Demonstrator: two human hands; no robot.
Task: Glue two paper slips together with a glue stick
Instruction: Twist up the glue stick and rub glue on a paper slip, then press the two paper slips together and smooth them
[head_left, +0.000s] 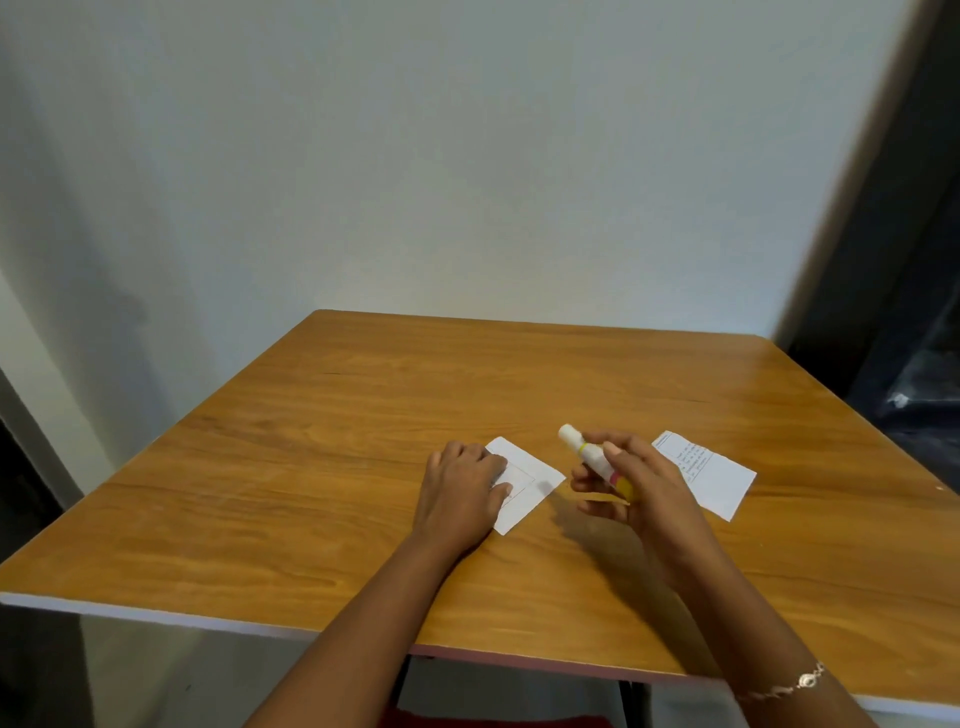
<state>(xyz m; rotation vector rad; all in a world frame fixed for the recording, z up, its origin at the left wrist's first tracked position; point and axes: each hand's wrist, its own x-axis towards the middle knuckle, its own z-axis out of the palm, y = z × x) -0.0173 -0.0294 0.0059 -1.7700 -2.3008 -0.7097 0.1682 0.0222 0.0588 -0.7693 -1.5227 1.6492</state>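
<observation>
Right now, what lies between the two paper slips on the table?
In the head view, the right hand, gripping the glue stick, sits between the left slip and right slip.

The person's left forearm (374, 618) and right forearm (727, 597) are bare from the lower edge of the view up to the left hand (460, 486) and right hand (631, 483). A thin chain bracelet (784, 687), pale gold with small links and one rounded, shiny ornament, circles the right forearm at about 5 o'clock from the right hand. At 6 o'clock a strip of red cloth (493, 722) shows; whether it is worn cannot be told.
</observation>
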